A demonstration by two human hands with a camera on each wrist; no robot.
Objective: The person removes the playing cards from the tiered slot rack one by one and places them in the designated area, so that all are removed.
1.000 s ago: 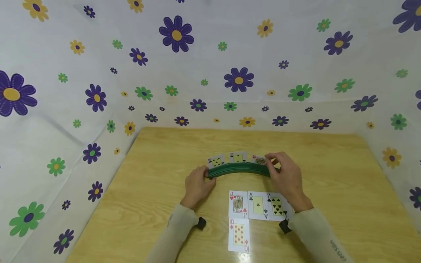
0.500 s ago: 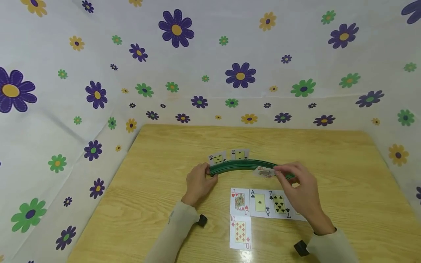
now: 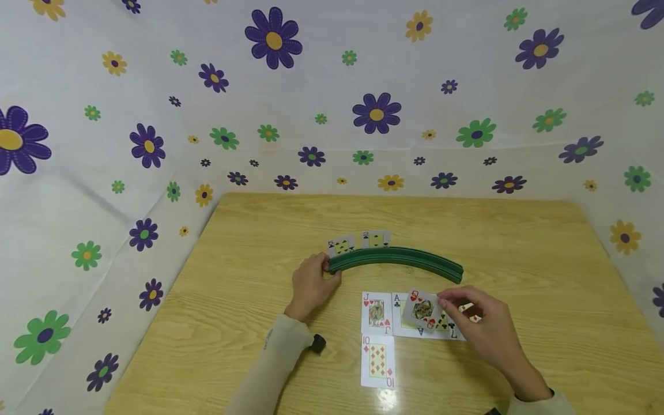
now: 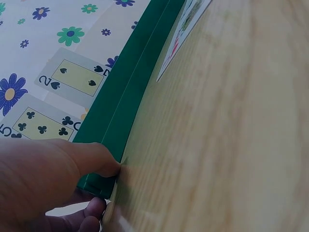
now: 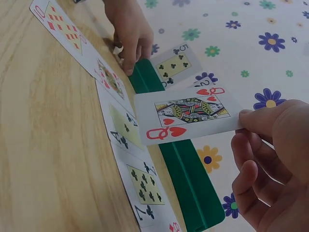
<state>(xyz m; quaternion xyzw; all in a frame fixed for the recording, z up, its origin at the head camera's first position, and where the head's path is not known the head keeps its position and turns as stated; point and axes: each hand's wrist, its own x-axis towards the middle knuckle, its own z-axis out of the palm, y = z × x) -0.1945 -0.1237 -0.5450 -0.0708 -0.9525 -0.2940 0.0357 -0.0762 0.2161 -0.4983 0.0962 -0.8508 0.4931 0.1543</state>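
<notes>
Between thumb and fingertips my right hand (image 3: pixel 485 325) pinches the queen of hearts (image 5: pixel 193 112), face visible, above the ace of clubs (image 3: pixel 398 323) and the seven of clubs (image 5: pixel 145 183). My left hand (image 3: pixel 311 285) grips the left end of a curved green card holder (image 3: pixel 415 259), thumb in front in the left wrist view. Standing in the holder's left half are the five of clubs (image 4: pixel 41 123) and the two of spades (image 4: pixel 72 77). The holder's right half has no card in it.
On the table (image 3: pixel 233 323) the jack of hearts (image 3: pixel 377 313) lies left of the ace. Below the jack is the ten of diamonds (image 3: pixel 378 362). Another red card is partly hidden under my right hand. A flowered cloth (image 3: pixel 311 104) hangs behind the table.
My right hand has lifted the queen of hearts out of the green holder and carried it toward me, over the row of cards. My left hand stays at the holder's left end.
</notes>
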